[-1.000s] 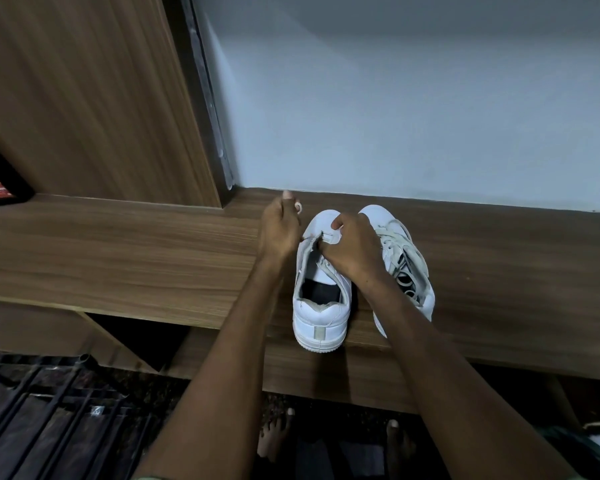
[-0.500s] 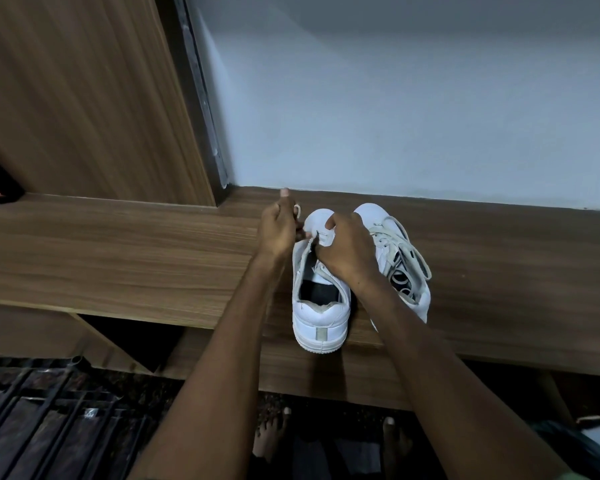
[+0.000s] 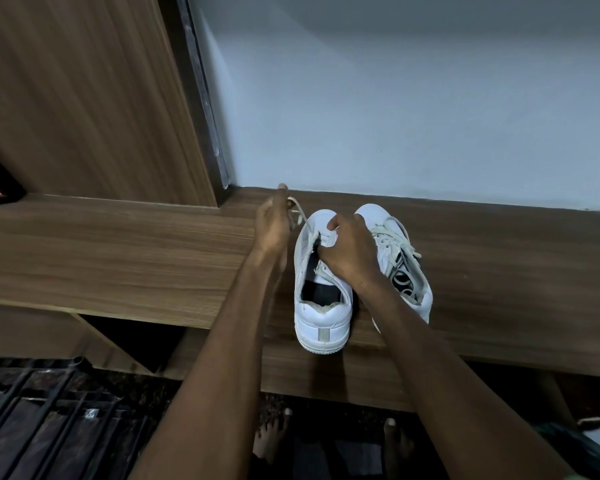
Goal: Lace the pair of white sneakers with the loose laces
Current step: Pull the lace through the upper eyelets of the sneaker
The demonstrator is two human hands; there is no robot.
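Note:
Two white sneakers stand side by side on a wooden shelf (image 3: 118, 258), toes toward the wall. The left sneaker (image 3: 321, 317) has its tongue area open. My left hand (image 3: 272, 226) is just left of its toe and pinches a white lace (image 3: 300, 214) that runs from my fingers down to the shoe's front eyelets. My right hand (image 3: 349, 251) lies over the left sneaker's tongue, fingers curled on the lace there. The right sneaker (image 3: 411, 265) is laced, with loose loops over its opening, and my right wrist hides part of it.
A wooden cabinet side (image 3: 84, 98) rises at the left and a pale wall (image 3: 395, 98) stands behind the shelf. A dark metal grille (image 3: 49, 420) lies below left. My bare feet (image 3: 271, 438) stand on the dark floor under the shelf edge.
My left hand has drawn the lace out to the left and away from the shoe, so a longer stretch of it shows. My right hand stays on the tongue.

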